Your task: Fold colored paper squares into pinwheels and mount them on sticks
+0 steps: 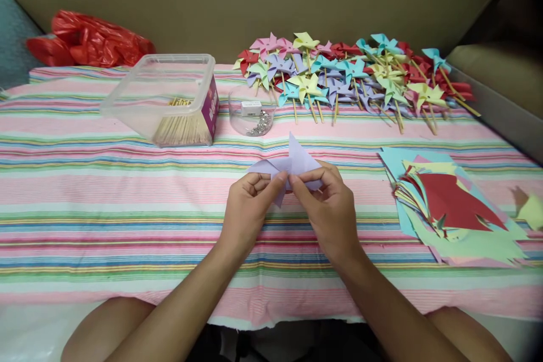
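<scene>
A lilac paper piece [289,167], folded into pointed flaps, is held just above the striped tablecloth [127,209] in the middle of the table. My left hand [248,206] pinches its left side with thumb and fingers. On the right side my right hand [328,203] pinches it too, fingertips meeting the left hand's at the paper's centre.
A heap of finished paper pinwheels on sticks [352,76] lies at the back right. A clear plastic box of wooden sticks [169,99] stands back left, and beside it a small clear dish of pins [252,113]. Cut coloured paper sheets [453,206] are stacked at right. A red plastic bag [89,39] sits far left.
</scene>
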Action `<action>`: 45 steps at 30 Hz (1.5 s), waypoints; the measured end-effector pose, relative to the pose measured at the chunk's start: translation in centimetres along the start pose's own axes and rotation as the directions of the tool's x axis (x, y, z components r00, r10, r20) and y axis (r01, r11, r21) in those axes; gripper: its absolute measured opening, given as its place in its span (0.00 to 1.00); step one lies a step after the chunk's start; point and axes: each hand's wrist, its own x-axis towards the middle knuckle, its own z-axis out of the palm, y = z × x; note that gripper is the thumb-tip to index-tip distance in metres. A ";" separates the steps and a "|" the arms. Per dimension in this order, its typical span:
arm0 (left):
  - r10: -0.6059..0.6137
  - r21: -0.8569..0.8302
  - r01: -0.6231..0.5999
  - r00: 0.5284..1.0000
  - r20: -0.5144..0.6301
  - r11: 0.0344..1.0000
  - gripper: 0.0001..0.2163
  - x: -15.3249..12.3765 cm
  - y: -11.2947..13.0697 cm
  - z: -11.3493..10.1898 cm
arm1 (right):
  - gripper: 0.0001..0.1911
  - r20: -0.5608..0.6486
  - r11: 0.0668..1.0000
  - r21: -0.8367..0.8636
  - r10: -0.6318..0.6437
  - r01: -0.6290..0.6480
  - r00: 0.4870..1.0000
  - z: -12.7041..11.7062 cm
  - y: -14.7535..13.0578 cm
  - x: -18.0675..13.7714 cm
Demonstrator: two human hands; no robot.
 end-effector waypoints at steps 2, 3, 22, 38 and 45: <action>0.000 0.010 0.000 1.000 -0.004 1.000 0.13 0.0 -0.1 0.0 | 0.07 0.000 1.000 -0.002 -0.004 0.004 1.000 0.0 0.0 0.0; -0.002 0.011 0.002 1.000 -0.006 1.000 0.13 0.0 -0.1 0.0 | 0.07 0.001 1.000 -0.003 -0.004 0.004 1.000 0.0 0.0 0.0; -0.179 -0.128 0.182 0.983 0.032 0.975 0.17 0.7 0.6 -1.0 | 0.14 0.130 0.968 0.243 0.025 -0.057 0.991 -2.5 -1.1 1.8; -0.123 0.320 -0.001 0.922 0.366 0.947 0.09 1.2 2.0 -2.6 | 0.33 0.461 0.908 0.078 0.333 -0.412 0.822 -3.7 -1.0 1.9; -0.036 0.077 0.017 0.965 0.258 0.997 0.11 1.0 2.1 -1.5 | 0.26 0.186 0.813 0.432 0.343 -0.390 0.921 -2.1 -0.5 1.7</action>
